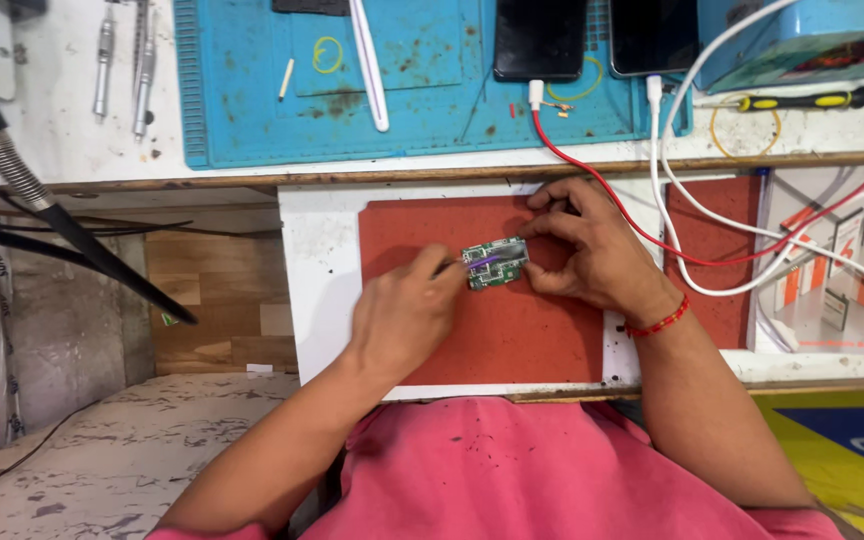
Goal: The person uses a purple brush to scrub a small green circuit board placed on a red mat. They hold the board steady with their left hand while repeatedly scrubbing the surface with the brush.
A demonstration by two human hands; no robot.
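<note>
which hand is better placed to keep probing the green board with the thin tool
Left. The left hand already holds the thin tool, its tip on the green circuit board. The right hand steadies the board's edge.

White pull-out board (317, 290) carries a red mat (512, 330) (perhaps rubber).

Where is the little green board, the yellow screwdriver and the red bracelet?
green circuit board (495, 263): head view, on the middle of its top face.
yellow screwdriver (802, 100): head view, on the middle of its yellow and black handle.
red bracelet (660, 322): head view, on the band across the right wrist.
</note>
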